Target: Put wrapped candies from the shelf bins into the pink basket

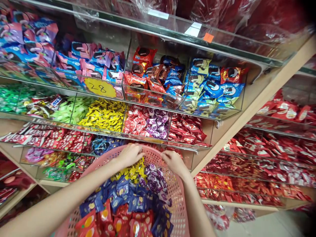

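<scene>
A pink plastic basket (175, 194) sits low in the middle, filled with blue, red, yellow and purple wrapped sweets. My left hand (130, 154) lies at the basket's far rim over the yellow sweets (134, 171), fingers curled down. My right hand (172, 160) rests at the far rim beside the purple sweets (154, 179), fingers bent and pressed together. What either hand grips is hidden.
Glass shelf bins (158, 108) rise right behind the basket, holding yellow sweets (105, 113), red-and-purple ones (146, 122) and cookie packets (209, 87). A yellow price tag reading 28 (100, 87) hangs on one bin. A wooden shelf post (247, 112) slants at right, with red packets beyond.
</scene>
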Motion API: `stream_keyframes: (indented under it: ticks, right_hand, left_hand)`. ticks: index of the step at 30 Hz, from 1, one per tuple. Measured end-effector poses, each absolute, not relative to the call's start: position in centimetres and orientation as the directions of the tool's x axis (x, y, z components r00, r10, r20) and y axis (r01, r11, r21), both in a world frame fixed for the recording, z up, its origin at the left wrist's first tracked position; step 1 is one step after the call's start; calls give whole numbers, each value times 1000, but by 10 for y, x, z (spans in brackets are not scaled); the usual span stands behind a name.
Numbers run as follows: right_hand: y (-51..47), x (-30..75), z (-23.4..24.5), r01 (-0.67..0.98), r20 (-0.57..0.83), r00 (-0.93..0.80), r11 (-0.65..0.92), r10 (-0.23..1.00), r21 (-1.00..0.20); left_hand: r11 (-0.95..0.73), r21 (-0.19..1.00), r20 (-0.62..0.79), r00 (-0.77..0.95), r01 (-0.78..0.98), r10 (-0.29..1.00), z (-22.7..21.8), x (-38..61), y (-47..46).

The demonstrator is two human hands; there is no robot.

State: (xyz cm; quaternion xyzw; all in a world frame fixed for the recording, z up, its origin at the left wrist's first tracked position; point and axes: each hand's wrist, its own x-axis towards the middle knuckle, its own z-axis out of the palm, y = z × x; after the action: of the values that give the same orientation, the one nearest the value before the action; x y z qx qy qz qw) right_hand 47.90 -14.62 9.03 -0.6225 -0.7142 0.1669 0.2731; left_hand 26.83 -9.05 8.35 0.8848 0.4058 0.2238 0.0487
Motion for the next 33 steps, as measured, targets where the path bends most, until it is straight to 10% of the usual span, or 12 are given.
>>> stream_keyframes:
  ticks: [9, 20, 33]
  right_hand:
    - [-151, 467, 98, 819, 204, -69, 172, 976, -547]
    - [-152, 458, 124, 738, 351, -146, 338, 925, -584]
    - [-81, 427, 155, 948, 524, -71, 221, 848, -229]
  left_hand:
    - [-725, -4, 408, 663, 689, 628, 66, 235, -70]
    - [-415, 212, 132, 395, 885, 909, 59, 215, -48]
    - [-343, 200, 118, 325, 918, 938, 58, 217, -51]
